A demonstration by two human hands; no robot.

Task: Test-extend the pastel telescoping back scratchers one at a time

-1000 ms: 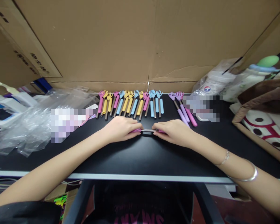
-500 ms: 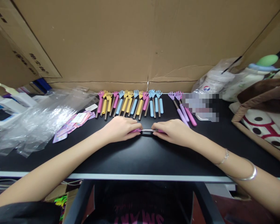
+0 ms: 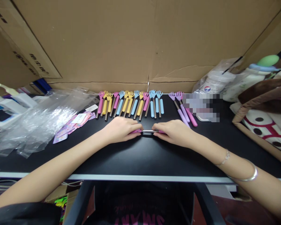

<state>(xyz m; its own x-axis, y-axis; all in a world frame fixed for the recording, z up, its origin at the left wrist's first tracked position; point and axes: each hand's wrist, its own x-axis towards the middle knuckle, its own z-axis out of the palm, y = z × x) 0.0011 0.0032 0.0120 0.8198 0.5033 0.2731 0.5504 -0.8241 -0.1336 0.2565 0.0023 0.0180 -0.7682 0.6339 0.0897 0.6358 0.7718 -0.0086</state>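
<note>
My left hand (image 3: 121,128) and my right hand (image 3: 173,132) rest on the black table (image 3: 140,159) and together grip one pink back scratcher (image 3: 149,131) lying crosswise. Only its short metal shaft and pink ends show between the fingers. Behind the hands lies a row of several small back scratchers (image 3: 131,104) with pink, yellow and blue claw heads. A separate group of three purple and pink scratchers (image 3: 184,109) lies to the right of that row.
Crumpled clear plastic bags (image 3: 37,122) and pink cards (image 3: 72,125) lie at the left. A large cardboard sheet (image 3: 140,43) stands behind the table. At the right stand white bags (image 3: 215,82) and a brown-edged tote (image 3: 264,115). The table's front edge (image 3: 140,178) runs below my forearms.
</note>
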